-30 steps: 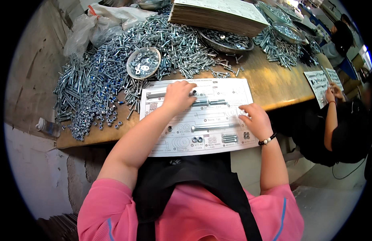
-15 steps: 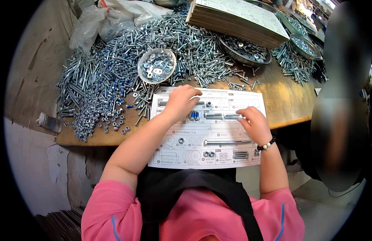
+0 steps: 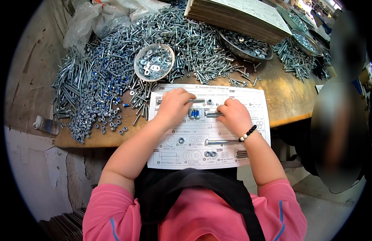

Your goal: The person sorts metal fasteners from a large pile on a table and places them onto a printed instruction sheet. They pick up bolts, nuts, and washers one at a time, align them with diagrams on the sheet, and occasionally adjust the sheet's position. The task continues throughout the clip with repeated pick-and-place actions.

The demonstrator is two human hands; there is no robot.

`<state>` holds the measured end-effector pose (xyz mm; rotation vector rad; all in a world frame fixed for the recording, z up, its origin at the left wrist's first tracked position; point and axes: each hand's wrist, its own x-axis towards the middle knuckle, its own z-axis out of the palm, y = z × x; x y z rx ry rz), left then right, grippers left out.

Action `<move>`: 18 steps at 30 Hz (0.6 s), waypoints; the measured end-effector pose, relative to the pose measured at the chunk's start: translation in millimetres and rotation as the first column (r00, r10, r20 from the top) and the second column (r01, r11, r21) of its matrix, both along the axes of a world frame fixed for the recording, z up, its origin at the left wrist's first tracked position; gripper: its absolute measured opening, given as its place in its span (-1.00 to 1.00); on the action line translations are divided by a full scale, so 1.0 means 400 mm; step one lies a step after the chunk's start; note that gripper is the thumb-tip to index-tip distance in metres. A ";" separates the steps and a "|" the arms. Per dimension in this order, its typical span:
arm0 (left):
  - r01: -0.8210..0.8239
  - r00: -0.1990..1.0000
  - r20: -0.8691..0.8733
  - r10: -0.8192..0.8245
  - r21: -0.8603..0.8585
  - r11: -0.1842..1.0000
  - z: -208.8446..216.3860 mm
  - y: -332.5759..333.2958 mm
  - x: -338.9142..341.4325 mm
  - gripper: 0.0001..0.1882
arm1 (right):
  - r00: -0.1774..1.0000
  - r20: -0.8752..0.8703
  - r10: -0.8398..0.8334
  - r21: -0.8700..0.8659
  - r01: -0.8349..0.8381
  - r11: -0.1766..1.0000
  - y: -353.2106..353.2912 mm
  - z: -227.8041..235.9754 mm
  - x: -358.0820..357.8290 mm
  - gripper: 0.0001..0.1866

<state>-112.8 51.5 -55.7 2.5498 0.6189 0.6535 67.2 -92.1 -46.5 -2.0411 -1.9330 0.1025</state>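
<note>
My left hand point(image 3: 174, 107) rests over the upper left of a printed paper sheet point(image 3: 163, 132), fingers bent, thumb and fingertips apart. It partly covers a long bolt point(image 3: 198, 101). Just below its thumb stand short bolts with blue thread patches point(image 3: 194, 114). My right hand point(image 3: 236, 116) pinches bolts point(image 3: 211, 114) lying on the sheet's middle row; their right part is hidden beneath it. A lone nut point(image 3: 210, 102) sits above them. Lower on the sheet lie another nut point(image 3: 181, 140), a long bolt point(image 3: 220, 142), a nut pair point(image 3: 210, 154) and a small bolt group point(image 3: 241, 154).
A great heap of bolts point(image 3: 113, 60) and nuts point(image 3: 87, 122) covers the table's left and back. A bowl of washers point(image 3: 154, 62) stands in it. Behind the sheet are a metal dish of dark parts point(image 3: 247, 46) and a stack of printed sheets point(image 3: 238, 20). Bare tabletop point(image 3: 288, 100) shows at right.
My right hand has moved left along the bolt row and now covers the right-hand bolts. The fingers of my left hand have drawn in slightly.
</note>
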 end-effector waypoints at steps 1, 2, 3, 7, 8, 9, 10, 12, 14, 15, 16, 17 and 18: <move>-0.007 1.000 -0.013 0.007 -0.017 1.000 0.002 0.006 -0.015 -0.81 | 1.000 -0.007 -0.003 0.019 0.003 1.000 -0.002 0.001 -0.002 -0.76; -0.019 0.999 -0.028 0.018 -0.036 0.999 0.011 0.006 -0.036 -0.81 | 1.000 -0.015 -0.002 0.038 0.003 0.999 -0.002 0.001 -0.005 -0.77; -0.030 0.999 -0.044 0.028 -0.054 0.998 0.014 0.004 -0.054 -0.81 | 0.999 -0.040 0.006 0.055 -0.004 0.998 0.005 0.003 -0.009 -0.79; 0.047 0.996 -0.067 -0.050 -0.035 0.998 0.014 -0.044 -0.066 -0.58 | 0.995 -0.083 0.061 0.092 -0.054 0.994 0.045 -0.005 -0.050 -0.87; 0.085 0.995 -0.050 -0.085 0.012 0.996 0.000 -0.049 -0.061 -0.49 | 0.993 -0.079 0.085 0.094 -0.077 0.993 0.055 -0.010 -0.060 -0.89; 0.067 0.995 -0.075 -0.072 -0.065 0.996 -0.007 -0.055 -0.055 -0.49 | 0.994 -0.069 0.089 0.072 -0.084 0.994 0.062 -0.014 -0.069 -0.90; 0.046 0.993 -0.101 -0.061 -0.141 0.989 -0.011 -0.059 -0.048 -0.49 | 0.994 -0.060 0.092 0.049 -0.089 0.995 0.066 -0.017 -0.078 -0.90; 0.025 0.989 -0.135 -0.058 -0.235 0.972 -0.013 -0.062 -0.040 -0.49 | 0.996 -0.031 0.089 0.027 -0.089 0.996 0.069 -0.023 -0.087 -0.91; 0.023 0.989 -0.136 -0.061 -0.260 0.965 -0.010 -0.058 -0.039 -0.49 | 0.995 -0.003 0.095 0.029 -0.095 0.995 0.072 -0.018 -0.087 -0.91; 0.021 0.989 -0.136 -0.060 -0.271 0.962 -0.007 -0.054 -0.041 -0.49 | 0.995 0.011 0.099 0.031 -0.100 0.995 0.074 -0.014 -0.087 -0.91; 0.025 0.992 -0.111 -0.056 -0.260 0.965 -0.003 -0.053 -0.048 -0.50 | 0.995 0.002 0.101 0.022 -0.101 0.995 0.073 -0.011 -0.086 -0.92; 0.031 0.995 -0.083 -0.052 -0.245 0.969 0.002 -0.051 -0.055 -0.50 | 0.995 -0.003 0.102 0.016 -0.102 0.995 0.074 -0.007 -0.083 -0.92; 0.035 0.997 -0.055 -0.049 -0.229 0.973 0.008 -0.044 -0.063 -0.51 | 0.995 -0.008 0.104 0.011 -0.104 0.995 0.079 0.000 -0.080 -0.92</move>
